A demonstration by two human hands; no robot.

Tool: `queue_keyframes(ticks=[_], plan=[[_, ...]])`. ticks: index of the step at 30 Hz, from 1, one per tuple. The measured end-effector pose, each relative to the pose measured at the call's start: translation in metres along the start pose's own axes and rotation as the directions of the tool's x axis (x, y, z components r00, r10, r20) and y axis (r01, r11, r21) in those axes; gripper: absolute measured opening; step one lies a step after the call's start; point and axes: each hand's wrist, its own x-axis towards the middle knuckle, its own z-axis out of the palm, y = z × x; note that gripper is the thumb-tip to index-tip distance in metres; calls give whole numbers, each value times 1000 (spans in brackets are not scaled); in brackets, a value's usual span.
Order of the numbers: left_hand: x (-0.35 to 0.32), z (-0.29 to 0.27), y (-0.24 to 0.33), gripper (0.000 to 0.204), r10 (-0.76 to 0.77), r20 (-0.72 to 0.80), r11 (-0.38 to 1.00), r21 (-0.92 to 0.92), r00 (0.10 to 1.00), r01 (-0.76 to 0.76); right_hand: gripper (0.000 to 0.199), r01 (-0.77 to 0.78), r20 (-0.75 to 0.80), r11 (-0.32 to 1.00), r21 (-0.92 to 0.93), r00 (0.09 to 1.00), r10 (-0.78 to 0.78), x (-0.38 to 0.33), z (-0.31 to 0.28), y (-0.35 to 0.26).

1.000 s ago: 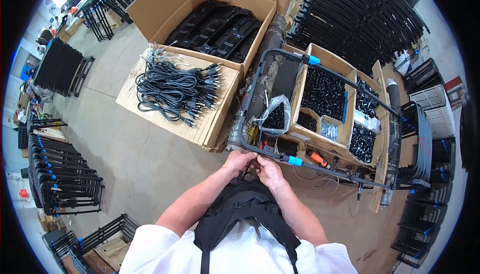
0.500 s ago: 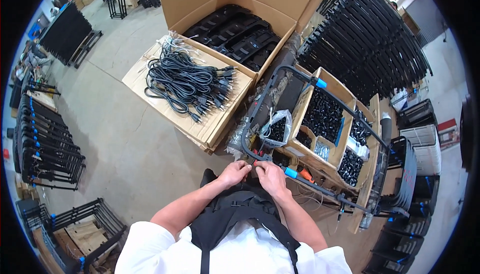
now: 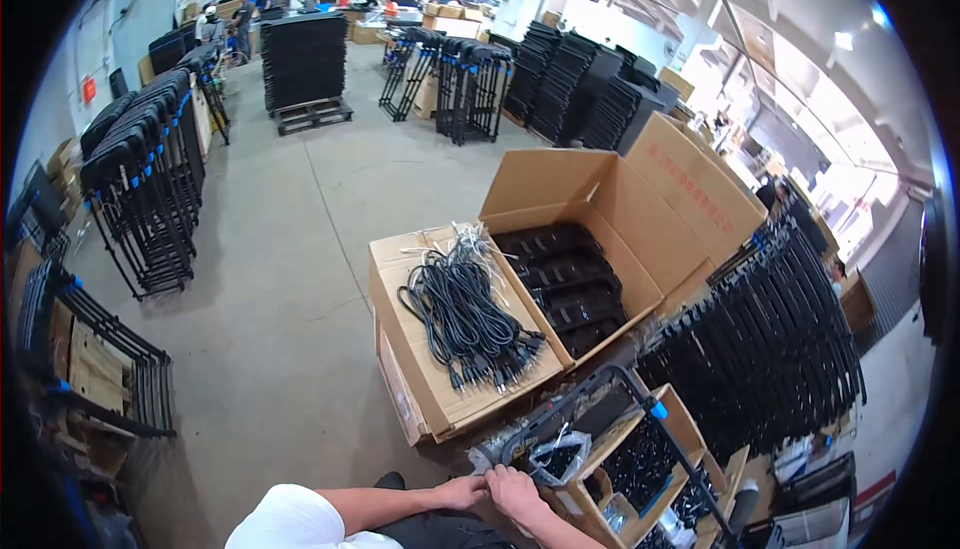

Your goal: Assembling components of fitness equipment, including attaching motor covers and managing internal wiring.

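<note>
My left hand (image 3: 462, 492) and my right hand (image 3: 515, 494) meet at the bottom of the picture, fingers bent and pressed together. What lies between the fingertips is too small and covered to make out. Right beside them is the near left corner of a black tubular frame (image 3: 690, 464) with a blue clip (image 3: 658, 410). The frame lies across an open carton (image 3: 572, 502) divided into sections of small black parts. Between my hands and that carton sits a clear plastic bag (image 3: 562, 457) of dark pieces.
Ahead, a bundle of black power cables (image 3: 465, 319) lies on a flat carton (image 3: 400, 269). An open cardboard box (image 3: 690, 189) beside it holds black moulded parts (image 3: 565, 279). Stacked black frames (image 3: 770, 339) stand at the right, racked frames (image 3: 150, 179) at the left. People work far back.
The view has tilted up and shifted left, bringing in more of the hall. My hands sit lower in the picture, still together beside the frame's corner.
</note>
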Motion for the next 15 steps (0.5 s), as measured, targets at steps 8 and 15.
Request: queue_keyframes(ticks=[8,15], plan=[[9,-11,12,42,-51,-4,986,157,999,51,17,26,115,980,-198,993,-3,1,-3,16],[9,-17,13,41,13,-7,991,133,1000,-12,17,144,105,985,-92,985,-134,4,-12,28]])
